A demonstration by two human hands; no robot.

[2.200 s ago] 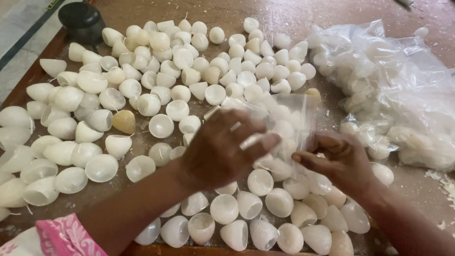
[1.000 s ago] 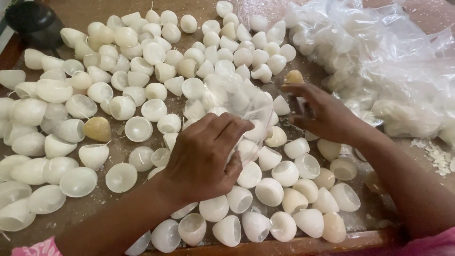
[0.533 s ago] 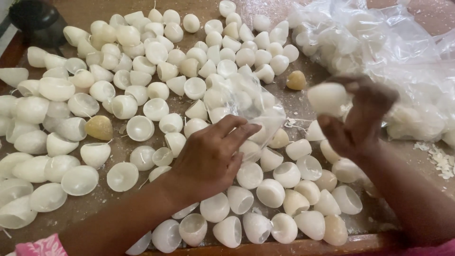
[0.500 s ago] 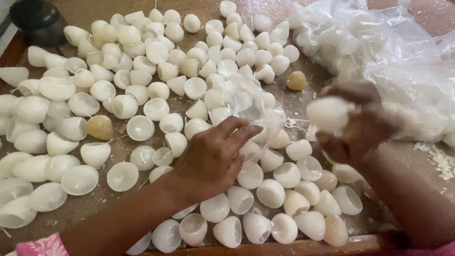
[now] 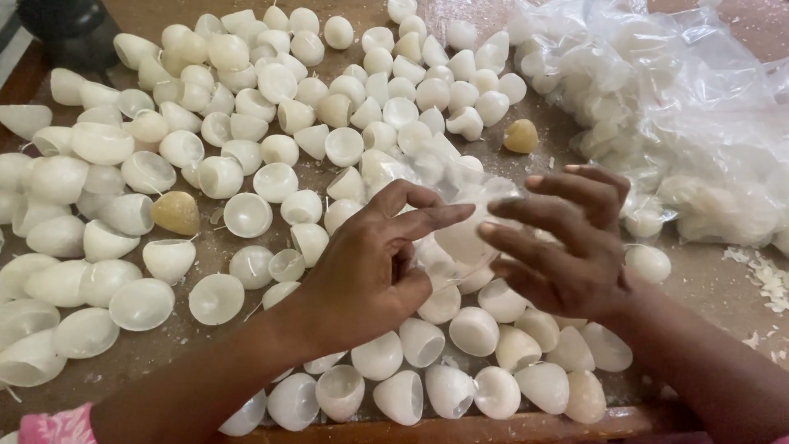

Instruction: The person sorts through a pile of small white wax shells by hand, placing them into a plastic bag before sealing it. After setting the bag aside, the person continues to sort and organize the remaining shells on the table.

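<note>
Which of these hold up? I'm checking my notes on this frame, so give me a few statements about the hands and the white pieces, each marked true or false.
1. Both hands meet at a small clear plastic bag. True.
2. The left hand lies flat on the table. False: its fingers pinch the bag.
3. Two yellowish pieces lie among the white domed pieces. True.
4. The big clear bag sits at the left. False: it lies at the right.
5. The right hand holds a knife. False: it holds a white piece inside the bag.
</note>
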